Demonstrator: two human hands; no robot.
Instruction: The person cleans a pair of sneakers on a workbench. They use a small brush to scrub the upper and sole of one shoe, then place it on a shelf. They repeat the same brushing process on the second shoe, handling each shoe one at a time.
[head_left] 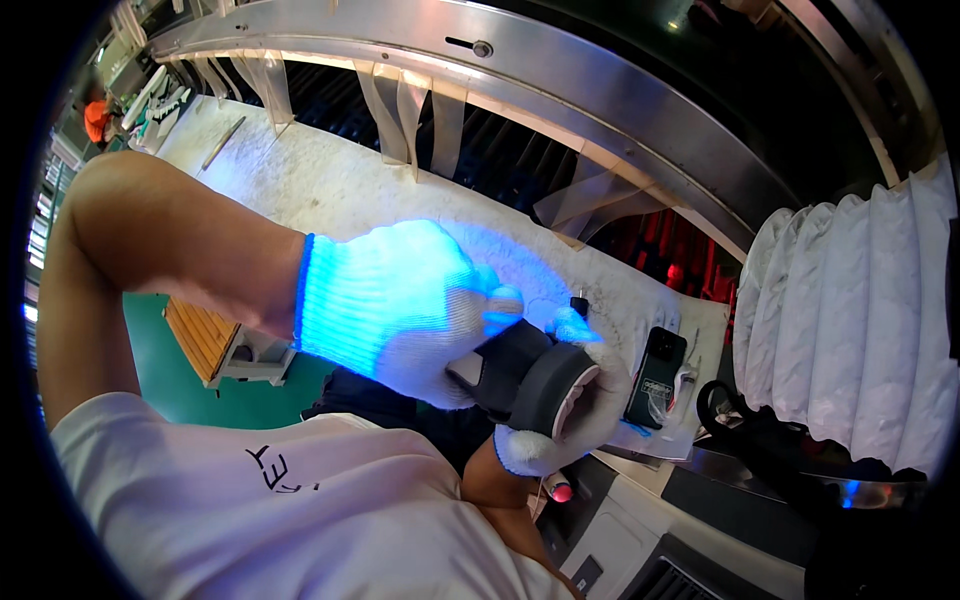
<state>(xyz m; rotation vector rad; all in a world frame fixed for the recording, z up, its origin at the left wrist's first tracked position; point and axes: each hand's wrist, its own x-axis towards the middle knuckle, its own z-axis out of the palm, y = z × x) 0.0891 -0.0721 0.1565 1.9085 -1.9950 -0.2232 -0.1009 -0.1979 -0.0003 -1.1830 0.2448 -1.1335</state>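
Both my hands wear white knit gloves and hold a dark grey shoe (535,385) above the front edge of the worktable. Its padded collar opening faces right, showing a pale lining. My left hand (410,310), under bright blue light, grips the shoe's left side with fingers curled over it. My right hand (603,395) wraps the collar end from the far and right side. The shoe's toe and sole are mostly hidden by the gloves.
The pale-covered worktable (330,180) bears a thin metal tool (222,143), a black phone (657,378) and a small black-capped item (579,305). Clear plastic strips (395,110) hang before a roller conveyor, lit red at right. A white ribbed duct (840,320) stands at right; shoes (160,110) lie far left.
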